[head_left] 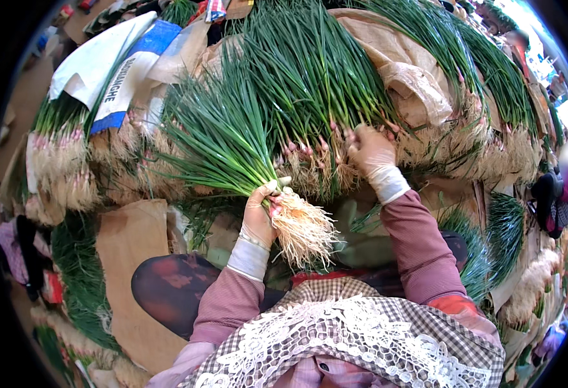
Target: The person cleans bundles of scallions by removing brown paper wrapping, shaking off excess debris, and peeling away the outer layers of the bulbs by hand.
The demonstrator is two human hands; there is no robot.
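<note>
everywhere, piled scallions [310, 71] and burlap sacking [420, 84] crowd around.

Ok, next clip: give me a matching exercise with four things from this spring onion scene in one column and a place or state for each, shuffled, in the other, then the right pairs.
Things
1. left hand
2. right hand
3. white and blue sack
4. brown sacking

Places or states
A. lies at upper left, over bunches of onions
B. reaches into the onion pile near the bulbs
C. spread flat at lower left
D. grips a bunch of spring onions just above its pale roots

Pairs: 1-D, 2-B, 3-A, 4-C
</note>
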